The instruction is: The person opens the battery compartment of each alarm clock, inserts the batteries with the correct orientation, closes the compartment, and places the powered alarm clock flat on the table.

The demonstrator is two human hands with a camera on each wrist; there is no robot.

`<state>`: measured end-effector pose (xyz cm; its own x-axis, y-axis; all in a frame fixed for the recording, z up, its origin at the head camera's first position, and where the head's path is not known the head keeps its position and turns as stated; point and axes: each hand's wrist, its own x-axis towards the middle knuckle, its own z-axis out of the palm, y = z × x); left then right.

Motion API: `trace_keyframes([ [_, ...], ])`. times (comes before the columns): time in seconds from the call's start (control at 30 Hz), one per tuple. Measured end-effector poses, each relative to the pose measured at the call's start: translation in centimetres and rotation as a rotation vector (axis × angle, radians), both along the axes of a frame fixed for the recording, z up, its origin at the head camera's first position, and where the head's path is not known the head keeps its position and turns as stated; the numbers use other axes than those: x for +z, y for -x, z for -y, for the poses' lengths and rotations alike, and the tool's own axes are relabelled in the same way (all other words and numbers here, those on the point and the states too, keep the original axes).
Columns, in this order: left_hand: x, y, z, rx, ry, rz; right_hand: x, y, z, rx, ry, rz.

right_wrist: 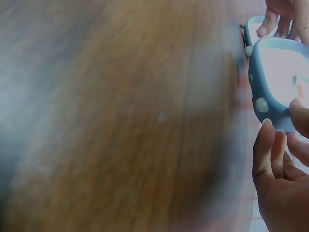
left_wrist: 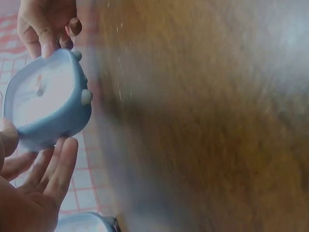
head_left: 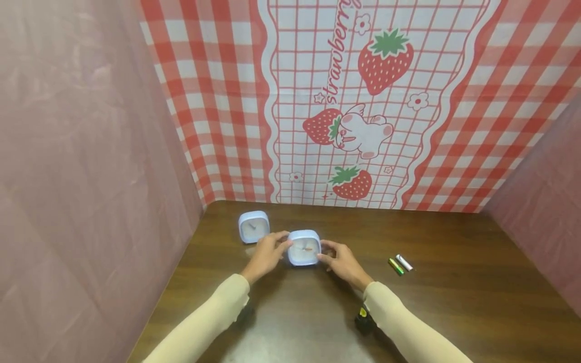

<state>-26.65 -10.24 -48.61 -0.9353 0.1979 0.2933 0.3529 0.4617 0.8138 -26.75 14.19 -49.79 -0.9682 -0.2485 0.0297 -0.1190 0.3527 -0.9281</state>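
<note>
A light blue, rounded-square alarm clock is held between both hands, its dial facing the head camera. At its left side the left hand grips with thumb at the front edge and fingers along the side. The right hand pinches the opposite side in the same manner. In the left wrist view, small white feet show on the underside of the clock, which appears raised off the table. Both hands also flank the clock in the right wrist view.
A second, matching clock stands at the back left of the brown wooden table. Two batteries lie to the right, a green one and a white one. A small black-and-yellow object is by the right forearm. A strawberry-print cloth hangs behind.
</note>
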Motion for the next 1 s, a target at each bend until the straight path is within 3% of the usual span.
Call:
trace_keyframes([
  [0.2, 0.6, -0.9, -0.4, 0.036, 0.069, -0.105, 0.5, -0.8, -0.4, 0.009, 0.022, -0.002],
  [0.47, 1.4, -1.6, -0.8, 0.022, 0.088, -0.152, 0.3, -1.4, -1.1, 0.022, 0.035, 0.011],
  [0.77, 0.7, -2.1, -1.4, 0.024, 0.145, -0.133, 0.4, -2.3, -1.9, 0.023, -0.002, 0.001],
  [1.0, 0.6, -2.9, -1.8, 0.001, 0.093, -0.12, 0.2, -3.2, -2.5, 0.028, -0.026, -0.018],
])
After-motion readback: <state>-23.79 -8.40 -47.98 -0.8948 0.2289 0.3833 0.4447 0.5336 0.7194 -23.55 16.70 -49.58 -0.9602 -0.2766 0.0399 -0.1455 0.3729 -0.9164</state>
